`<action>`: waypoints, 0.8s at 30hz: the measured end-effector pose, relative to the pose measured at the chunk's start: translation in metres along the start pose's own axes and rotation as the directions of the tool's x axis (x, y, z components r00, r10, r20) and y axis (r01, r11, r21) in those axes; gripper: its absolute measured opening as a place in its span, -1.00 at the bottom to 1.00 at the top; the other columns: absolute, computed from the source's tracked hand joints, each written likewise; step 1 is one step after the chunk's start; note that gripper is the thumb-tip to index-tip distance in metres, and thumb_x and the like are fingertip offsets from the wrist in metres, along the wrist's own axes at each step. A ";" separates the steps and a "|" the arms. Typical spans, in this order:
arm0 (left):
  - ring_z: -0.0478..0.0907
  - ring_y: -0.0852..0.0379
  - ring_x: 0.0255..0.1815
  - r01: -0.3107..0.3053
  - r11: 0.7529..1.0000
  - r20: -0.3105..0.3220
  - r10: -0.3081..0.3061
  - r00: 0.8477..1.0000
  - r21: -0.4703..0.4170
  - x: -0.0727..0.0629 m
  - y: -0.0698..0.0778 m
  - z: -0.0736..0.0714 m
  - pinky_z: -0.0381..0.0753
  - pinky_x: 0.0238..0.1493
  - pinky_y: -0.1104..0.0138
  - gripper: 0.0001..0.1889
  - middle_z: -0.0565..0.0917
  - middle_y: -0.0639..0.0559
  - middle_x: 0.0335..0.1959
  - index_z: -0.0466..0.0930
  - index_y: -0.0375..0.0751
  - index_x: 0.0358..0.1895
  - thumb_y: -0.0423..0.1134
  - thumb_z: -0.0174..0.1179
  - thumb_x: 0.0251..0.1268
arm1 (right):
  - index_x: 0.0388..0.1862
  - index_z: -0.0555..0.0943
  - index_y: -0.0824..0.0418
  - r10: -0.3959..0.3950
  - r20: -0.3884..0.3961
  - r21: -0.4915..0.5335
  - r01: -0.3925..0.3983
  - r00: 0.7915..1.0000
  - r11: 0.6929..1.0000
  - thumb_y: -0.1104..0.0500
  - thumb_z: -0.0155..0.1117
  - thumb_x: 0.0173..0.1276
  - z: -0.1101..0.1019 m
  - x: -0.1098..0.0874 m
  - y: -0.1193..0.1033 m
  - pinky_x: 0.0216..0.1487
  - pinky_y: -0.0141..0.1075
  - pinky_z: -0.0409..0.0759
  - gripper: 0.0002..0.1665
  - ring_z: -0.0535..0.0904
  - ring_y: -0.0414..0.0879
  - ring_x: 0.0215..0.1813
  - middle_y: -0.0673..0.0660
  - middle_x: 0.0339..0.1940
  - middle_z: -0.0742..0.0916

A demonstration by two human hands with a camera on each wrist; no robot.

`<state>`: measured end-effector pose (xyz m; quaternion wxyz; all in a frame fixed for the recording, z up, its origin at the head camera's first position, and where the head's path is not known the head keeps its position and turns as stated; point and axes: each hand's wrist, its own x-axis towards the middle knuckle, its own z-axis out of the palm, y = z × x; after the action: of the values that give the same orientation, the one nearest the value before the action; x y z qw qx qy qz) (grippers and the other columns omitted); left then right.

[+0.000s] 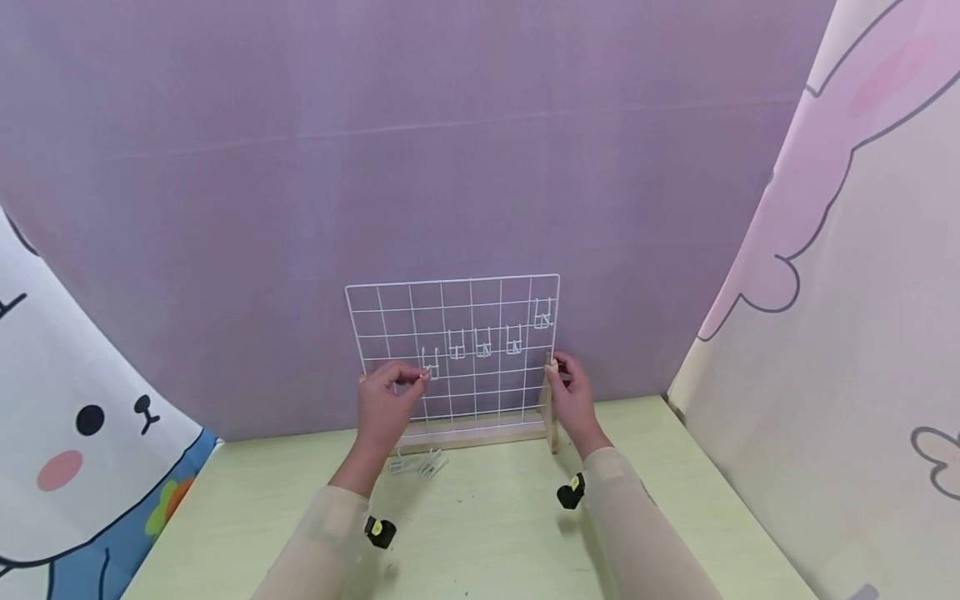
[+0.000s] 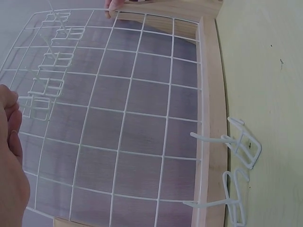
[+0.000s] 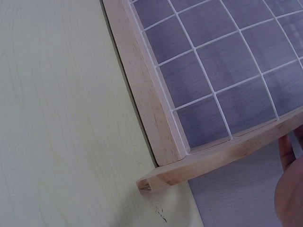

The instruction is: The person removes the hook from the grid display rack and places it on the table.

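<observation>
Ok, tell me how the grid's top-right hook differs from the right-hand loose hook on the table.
The top-right hook hangs on the wire grid; the loose hook rests on the table. The top-right hook is upright, while the loose hook lies slanted. Both are white wire hooks.

We look into a screened-off nook; home or workplace, we cannot tell. Purple sheeting [image 1: 480, 183] rises beyond the grip of the right hand [image 1: 576, 403], cartoon-printed panels [image 1: 52, 358] flank it, and a pale table [image 1: 480, 542] spreads below.
</observation>
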<state>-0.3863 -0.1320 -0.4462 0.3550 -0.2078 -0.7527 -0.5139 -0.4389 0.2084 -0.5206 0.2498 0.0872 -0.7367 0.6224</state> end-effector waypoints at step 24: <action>0.66 0.13 -0.25 0.048 0.999 0.085 -0.047 0.995 -0.010 -0.008 -0.001 0.003 0.65 -0.17 0.38 -0.86 0.81 0.09 -0.33 0.85 -0.13 -0.29 -0.45 0.59 0.27 | 0.42 0.59 0.25 -0.015 0.004 0.004 0.015 1.000 1.000 0.24 0.23 0.73 -0.001 0.001 0.000 0.02 -0.36 0.68 -0.63 0.61 0.11 0.11 0.24 0.18 0.65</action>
<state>-0.3831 -0.1293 -0.4535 0.3091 -0.2136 -0.7689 -0.5174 -0.4389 0.2096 -0.5198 0.2526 0.0944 -0.7353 0.6218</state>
